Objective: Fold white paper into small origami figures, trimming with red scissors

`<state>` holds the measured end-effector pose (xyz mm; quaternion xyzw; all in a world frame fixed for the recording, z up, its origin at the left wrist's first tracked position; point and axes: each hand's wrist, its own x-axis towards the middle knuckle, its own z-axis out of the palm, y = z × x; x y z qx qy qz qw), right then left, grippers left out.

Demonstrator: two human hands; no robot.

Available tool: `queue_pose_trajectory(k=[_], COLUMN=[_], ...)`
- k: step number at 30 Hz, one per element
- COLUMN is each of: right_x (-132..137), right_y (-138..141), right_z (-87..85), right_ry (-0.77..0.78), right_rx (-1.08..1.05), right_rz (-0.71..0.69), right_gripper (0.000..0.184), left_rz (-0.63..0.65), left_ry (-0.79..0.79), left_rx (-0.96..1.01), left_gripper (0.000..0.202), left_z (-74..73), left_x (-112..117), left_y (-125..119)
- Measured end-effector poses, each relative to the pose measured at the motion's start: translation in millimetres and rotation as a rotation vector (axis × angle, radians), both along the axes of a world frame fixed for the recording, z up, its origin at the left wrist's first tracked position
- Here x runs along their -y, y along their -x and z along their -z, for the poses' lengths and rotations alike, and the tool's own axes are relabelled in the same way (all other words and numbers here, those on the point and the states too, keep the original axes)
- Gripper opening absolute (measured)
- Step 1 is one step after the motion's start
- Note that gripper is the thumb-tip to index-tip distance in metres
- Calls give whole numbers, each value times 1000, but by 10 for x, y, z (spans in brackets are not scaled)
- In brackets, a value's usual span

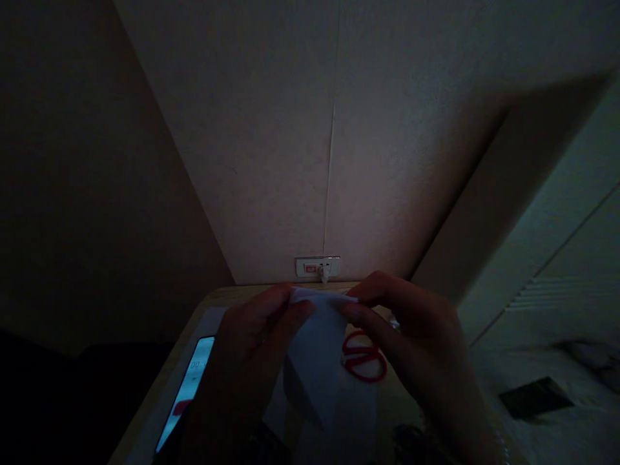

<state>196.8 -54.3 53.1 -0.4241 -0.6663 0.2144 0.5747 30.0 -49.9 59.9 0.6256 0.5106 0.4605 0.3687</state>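
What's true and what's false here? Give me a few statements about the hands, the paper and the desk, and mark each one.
1. The left hand and the right hand both pinch the top edge of a white paper. True.
2. The scissors have blue handles. False: the handles are red.
3. A phone with a lit screen lies on the table beside the left hand. True.
4. The right hand holds the scissors. False: they appear to lie on the table beyond the paper, with neither hand gripping them.
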Motion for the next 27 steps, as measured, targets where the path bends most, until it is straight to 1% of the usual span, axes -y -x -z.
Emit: queue_pose_trajectory(k=[7, 11, 15, 17, 20, 25, 27], right_x=[34, 28, 19, 26, 49, 65, 58], right_y=[10, 20, 26, 22, 4, -32, -36], right_z=[-11, -2, 14, 23, 30, 26, 27], right_ry=[-5, -21, -34, -59, -78, -108, -124], right_rx=[27, 39, 65, 95, 148, 165, 176], right_rz=[36, 47, 68, 77, 79, 66, 55], right_gripper=[19, 20, 21, 22, 23, 25, 25], left_rz=[20, 10, 33, 66, 90, -36, -67], left_ry=[-60, -80, -98, -111, -122, -139, -145], left_rx=[-38, -73, -45, -25, 60, 323, 367], left_gripper=[27, 31, 30, 29, 26, 14, 15], left_z=[-10, -3, -4, -4, 8, 43, 47], left_x=[0, 3, 5, 3, 5, 22, 31], left_y=[14, 19, 17, 6, -36, -110, -116])
